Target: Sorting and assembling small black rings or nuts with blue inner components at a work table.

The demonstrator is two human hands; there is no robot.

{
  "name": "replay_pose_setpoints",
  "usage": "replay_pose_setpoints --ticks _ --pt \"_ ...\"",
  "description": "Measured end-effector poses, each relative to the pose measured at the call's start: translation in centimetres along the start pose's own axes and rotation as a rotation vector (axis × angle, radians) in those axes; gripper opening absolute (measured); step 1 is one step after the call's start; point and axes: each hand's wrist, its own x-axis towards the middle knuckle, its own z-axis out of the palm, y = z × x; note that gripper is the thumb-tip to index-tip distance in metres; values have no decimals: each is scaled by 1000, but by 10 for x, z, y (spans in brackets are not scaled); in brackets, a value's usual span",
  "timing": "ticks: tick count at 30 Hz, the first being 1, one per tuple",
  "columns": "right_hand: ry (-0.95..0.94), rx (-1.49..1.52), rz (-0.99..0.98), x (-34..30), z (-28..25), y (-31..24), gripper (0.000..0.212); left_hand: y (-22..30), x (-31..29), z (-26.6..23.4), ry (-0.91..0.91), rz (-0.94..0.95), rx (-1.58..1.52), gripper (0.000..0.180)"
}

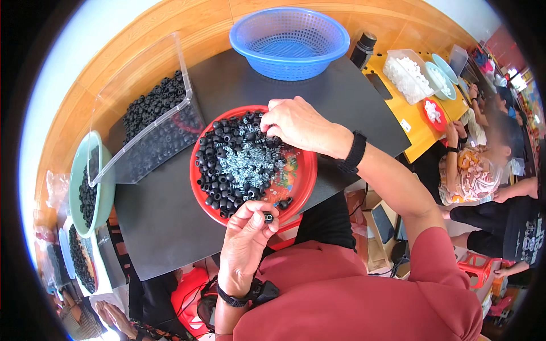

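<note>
Maroon cloth of the wearer's shirt (352, 295) fills the lower edge. Beyond it, at six o'clock on the red tray (309, 179), the left hand (246, 236) pinches a round black piece (268, 217) between thumb and fingers, something pale showing in its opening.

The tray sits on a dark tabletop (165, 238). Similar black pieces (224, 196) crowd it from six round past nine to twelve, and a pile of pale coils (242, 165) covers the middle. At one o'clock the right hand (298, 125) bends its fingers down over the heap; their tips are hidden, so I cannot tell whether they grip anything.

Farther out, a pale green basin (103, 202) stands at nine, a clear bin (142, 170) of black pieces at ten, and a blue basket (287, 68) just past twelve. Well apart, a yellow table (404, 116) lies at two, and a seated person (469, 176) at three.
</note>
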Motion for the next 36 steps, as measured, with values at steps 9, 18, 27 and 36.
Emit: replay_pose_setpoints --ticks 9,18,27,36 --pt "28 -191 -259 0 7 1 14 1 1 3 -6 5 2 19" --pt "107 247 -191 -23 -25 -36 15 5 8 5 47 68 -2 20" --pt "232 -26 -519 -54 -30 -71 24 -2 21 10 130 125 -15 19" --pt "147 449 -222 -53 -24 -77 17 0 19 13 167 133 -2 16"
